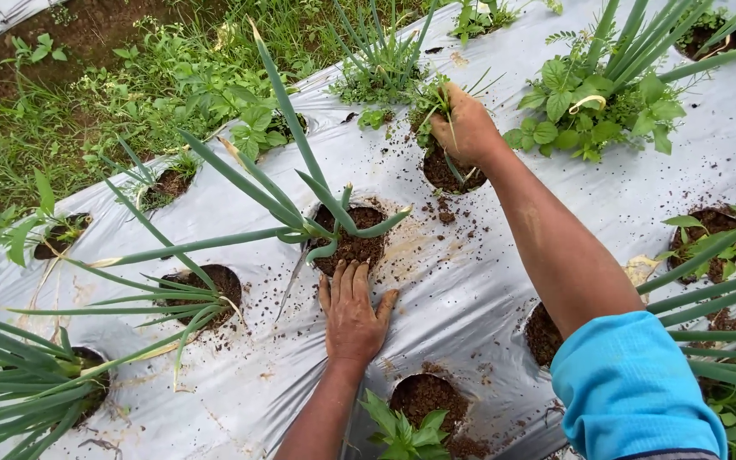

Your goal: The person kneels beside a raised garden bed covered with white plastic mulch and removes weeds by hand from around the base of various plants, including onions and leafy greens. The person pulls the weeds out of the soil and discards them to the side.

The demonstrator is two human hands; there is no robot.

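Observation:
My left hand lies flat, fingers spread, on the silver plastic mulch sheet, just below a soil-filled hole with a green onion plant. It holds nothing. My right hand, soiled, reaches farther out and is closed around a clump of weeds growing from another planting hole. A blue sleeve covers my right upper arm.
More holes in the sheet hold onion plants and leafy weeds. Loose soil crumbs are scattered on the plastic. A weedy furrow with bare earth runs along the sheet's far left edge. A small leafy plant grows near me.

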